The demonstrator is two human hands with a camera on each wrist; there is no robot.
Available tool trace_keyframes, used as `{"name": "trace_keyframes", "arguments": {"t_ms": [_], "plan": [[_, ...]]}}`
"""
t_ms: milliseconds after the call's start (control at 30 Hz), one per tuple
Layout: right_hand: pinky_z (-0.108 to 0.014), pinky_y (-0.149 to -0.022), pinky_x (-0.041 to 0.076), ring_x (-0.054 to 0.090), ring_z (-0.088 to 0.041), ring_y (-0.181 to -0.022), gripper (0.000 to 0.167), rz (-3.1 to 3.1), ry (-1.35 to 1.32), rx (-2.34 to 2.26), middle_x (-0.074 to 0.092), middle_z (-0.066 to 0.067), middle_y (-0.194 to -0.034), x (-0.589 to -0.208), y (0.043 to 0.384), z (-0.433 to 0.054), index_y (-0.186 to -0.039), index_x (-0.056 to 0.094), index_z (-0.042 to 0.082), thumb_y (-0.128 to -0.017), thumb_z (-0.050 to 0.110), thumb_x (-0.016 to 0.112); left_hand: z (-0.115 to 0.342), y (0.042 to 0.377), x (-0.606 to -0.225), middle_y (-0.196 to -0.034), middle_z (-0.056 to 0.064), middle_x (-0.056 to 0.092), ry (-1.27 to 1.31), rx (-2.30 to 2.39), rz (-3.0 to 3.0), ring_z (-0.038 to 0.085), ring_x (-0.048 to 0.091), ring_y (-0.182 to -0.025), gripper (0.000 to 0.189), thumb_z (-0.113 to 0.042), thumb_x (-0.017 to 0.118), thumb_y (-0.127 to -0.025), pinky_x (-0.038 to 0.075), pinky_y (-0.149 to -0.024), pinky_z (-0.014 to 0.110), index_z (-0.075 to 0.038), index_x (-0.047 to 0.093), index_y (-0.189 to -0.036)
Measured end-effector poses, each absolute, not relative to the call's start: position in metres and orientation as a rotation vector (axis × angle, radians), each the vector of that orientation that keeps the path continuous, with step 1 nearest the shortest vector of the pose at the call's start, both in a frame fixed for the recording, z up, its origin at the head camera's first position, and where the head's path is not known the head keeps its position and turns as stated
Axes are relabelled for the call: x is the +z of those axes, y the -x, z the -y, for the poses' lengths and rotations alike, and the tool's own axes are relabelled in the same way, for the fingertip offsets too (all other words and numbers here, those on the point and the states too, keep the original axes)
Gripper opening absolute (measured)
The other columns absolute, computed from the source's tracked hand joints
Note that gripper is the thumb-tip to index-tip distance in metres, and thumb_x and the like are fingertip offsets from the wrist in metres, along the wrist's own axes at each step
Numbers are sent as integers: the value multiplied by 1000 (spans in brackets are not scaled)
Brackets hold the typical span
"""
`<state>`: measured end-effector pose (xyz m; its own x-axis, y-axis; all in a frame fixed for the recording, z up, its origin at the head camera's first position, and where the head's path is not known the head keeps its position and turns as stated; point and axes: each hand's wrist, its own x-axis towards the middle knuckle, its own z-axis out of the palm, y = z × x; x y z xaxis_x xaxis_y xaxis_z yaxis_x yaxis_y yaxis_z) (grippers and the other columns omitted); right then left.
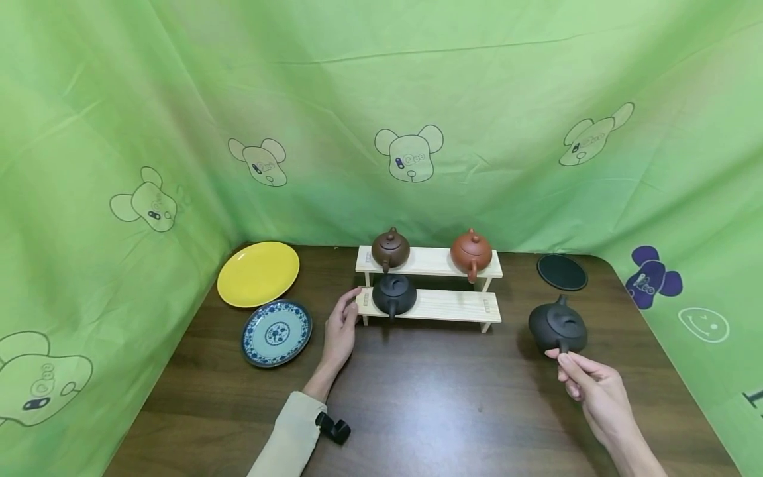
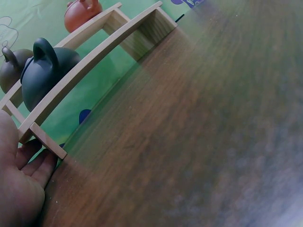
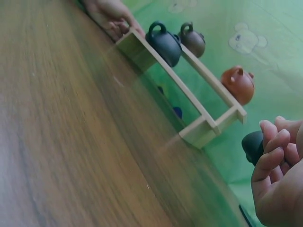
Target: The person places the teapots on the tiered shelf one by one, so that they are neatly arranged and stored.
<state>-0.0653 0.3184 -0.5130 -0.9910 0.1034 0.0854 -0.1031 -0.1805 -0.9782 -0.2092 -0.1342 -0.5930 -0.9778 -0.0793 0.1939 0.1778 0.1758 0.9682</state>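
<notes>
On the right, my right hand (image 1: pixel 602 397) pinches the handle of a black teapot (image 1: pixel 557 326), whose spout points away. The right wrist view shows only part of that teapot (image 3: pixel 253 146) behind the curled fingers. My left hand (image 1: pixel 341 334) holds the left end of a two-tier wooden display stand (image 1: pixel 447 305); in the left wrist view its fingers (image 2: pixel 42 165) reach behind the stand's leg. Another black teapot (image 1: pixel 395 295) sits at the left of the lower tier. The upper tier carries a dark brown teapot (image 1: pixel 390 249) and a reddish-orange teapot (image 1: pixel 471 252).
A yellow plate (image 1: pixel 258 274) and a blue patterned plate (image 1: pixel 277 333) lie at the left of the wooden table (image 1: pixel 417 411). A dark round mat (image 1: pixel 562 272) lies at the back right. Green cloth (image 1: pixel 334 86) hangs behind and at both sides.
</notes>
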Motion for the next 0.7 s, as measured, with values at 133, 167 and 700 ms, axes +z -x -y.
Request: {"name": "trace_keyframes", "arguments": {"t_ms": [133,167,700], "plan": [[-39,-58,16,22,-27,-64,35,1927,-11,2325,64,5,-74,-512,65,-313,-109,85,2,-112,-11,52,135,208,-594,-127,3,81,135,-1881,2221,11,71,-114,37,-31,55,-119,53,-92,26,-25,66,-154],[-39,-57,16,22,-27,-64,35,1932,-10,2327,64,6,-75,-512,65,-312,-108,85,1,-111,-11,52,135,208,-594,-126,2,82,135,-1881,2221,10,71,-113,37,-32,55,-119,53,-92,26,-25,66,-154],[-41,-55,19,25,-27,-62,31,1998,-115,2307,78,4,-89,-507,61,-288,-109,84,-6,-110,-12,53,140,215,-606,-133,-9,79,56,-1974,2272,17,69,-123,34,-37,56,-118,51,-100,34,-47,65,-150]]}}
